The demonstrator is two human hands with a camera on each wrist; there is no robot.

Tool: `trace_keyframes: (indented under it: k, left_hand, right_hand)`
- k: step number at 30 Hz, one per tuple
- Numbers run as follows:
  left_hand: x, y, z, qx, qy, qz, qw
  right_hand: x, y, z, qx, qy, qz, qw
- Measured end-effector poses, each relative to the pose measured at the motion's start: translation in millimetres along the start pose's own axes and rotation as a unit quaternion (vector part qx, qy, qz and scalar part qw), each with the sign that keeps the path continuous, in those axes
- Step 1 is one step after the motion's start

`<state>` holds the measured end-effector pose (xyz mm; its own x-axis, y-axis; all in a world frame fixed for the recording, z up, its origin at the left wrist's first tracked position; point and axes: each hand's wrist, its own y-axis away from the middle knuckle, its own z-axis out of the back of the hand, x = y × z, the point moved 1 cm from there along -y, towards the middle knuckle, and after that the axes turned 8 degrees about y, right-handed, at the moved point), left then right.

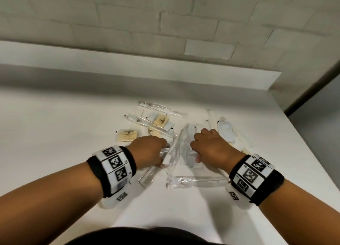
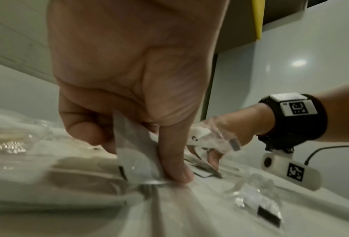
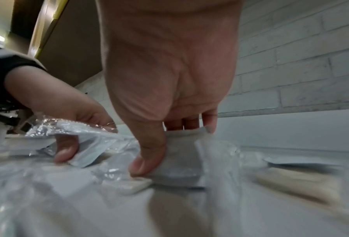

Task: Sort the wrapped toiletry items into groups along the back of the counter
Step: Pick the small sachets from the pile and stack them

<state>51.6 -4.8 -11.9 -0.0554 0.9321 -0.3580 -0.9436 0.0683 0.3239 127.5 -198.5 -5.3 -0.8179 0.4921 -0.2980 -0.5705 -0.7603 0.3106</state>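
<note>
Spreading across most of the head view, your white counter [image 1: 64, 116] runs back to a low white ledge [image 1: 128, 60] under a pale brick wall [image 1: 165, 14].

The wrapped toiletry items [image 1: 165, 134] lie in one loose heap near the middle of the counter, well short of the ledge. Each is its own container: clear plastic sleeves hold toothbrushes, one at the back of the heap [image 1: 161, 108] and one nearest you [image 1: 195, 182], and smaller clear packets hold tan soap bars, one at the heap's left edge [image 1: 127, 135] and one further back [image 1: 161, 121]. A milky pouch [image 1: 226, 130] sits at the right side; what it holds is too blurred to tell.

Your left hand [image 1: 147, 151] is down on the heap's near left, thumb and curled fingers [image 2: 175, 160] clamped on a long clear wrapper [image 1: 174, 149] that rises slanting between your two hands; its contents are not clear. Your right hand [image 1: 211, 149] is just beside it, thumb [image 3: 147, 157] and fingers pinched together on a flat grey-white sachet [image 3: 181, 160] standing on edge above the pile.

Both wrists carry black bands with black-and-white marker tags, left [image 1: 114, 167] and right [image 1: 255, 174].
</note>
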Motion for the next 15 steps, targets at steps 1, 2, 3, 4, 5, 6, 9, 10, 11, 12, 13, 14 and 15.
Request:
trace_keyframes:
  k: [1, 2, 3, 4, 5, 6, 9, 10, 11, 12, 13, 14, 15]
  left_hand:
    - [0.3, -1.9, 1.5, 0.011, -0.002, 0.005, 1.0]
    - [0.4, -1.3, 3.9, 0.023, -0.006, 0.01, 1.0]
    - [1.5, -1.9, 6.5, 0.027, -0.002, 0.016, 1.0]
    - [4.1, -1.8, 10.4, 0.028, 0.008, 0.024, 0.999]
    - [7.1, -1.9, 14.4, 0.022, 0.018, 0.031, 0.999]
    - [9.4, -1.4, 18.2, 0.015, 0.027, 0.041, 0.999]
    - [15.4, -10.6, 31.3, -0.012, 0.056, 0.056, 0.997]
    - [17.7, -16.5, 36.1, -0.013, 0.059, 0.063, 0.996]
    - [19.9, -24.7, 40.6, -0.018, 0.061, 0.069, 0.996]
    - [22.8, -33.8, 45.2, -0.028, 0.065, 0.072, 0.995]
    - [24.6, -43.2, 49.4, -0.044, 0.073, 0.074, 0.994]
    - [25.7, -51.4, 54.2, -0.066, 0.082, 0.076, 0.991]
    - [26.1, -59.8, 57.9, -0.085, 0.088, 0.081, 0.989]
  right_hand:
    - [-6.6, 4.0, -2.5, 0.016, -0.031, -0.012, 0.999]
    - [-14.2, 9.4, -1.4, 0.025, -0.095, -0.041, 0.994]
    - [-26.1, 14.3, -1.4, 0.039, -0.179, -0.086, 0.979]
    - [-38.8, 18.2, 0.4, 0.042, -0.26, -0.135, 0.955]
    - [-54.5, 20.2, 1.6, 0.032, -0.319, -0.185, 0.929]
    - [-72.2, 20.3, 0.9, 0.019, -0.35, -0.241, 0.905]
    - [-113.0, 16.8, -7.8, 0.015, -0.385, -0.382, 0.84]
    - [-117.4, 14.6, -12.3, 0.029, -0.393, -0.399, 0.828]
    - [-118.4, 11.7, -17.4, 0.047, -0.401, -0.402, 0.822]
    - [-117.4, 8.1, -22.8, 0.062, -0.405, -0.396, 0.822]
    - [-115.3, 5.3, -26.8, 0.07, -0.401, -0.389, 0.827]
    - [-113.2, 0.5, -30.5, 0.068, -0.391, -0.384, 0.834]
    - [-112.0, -3.9, -32.3, 0.063, -0.377, -0.383, 0.841]
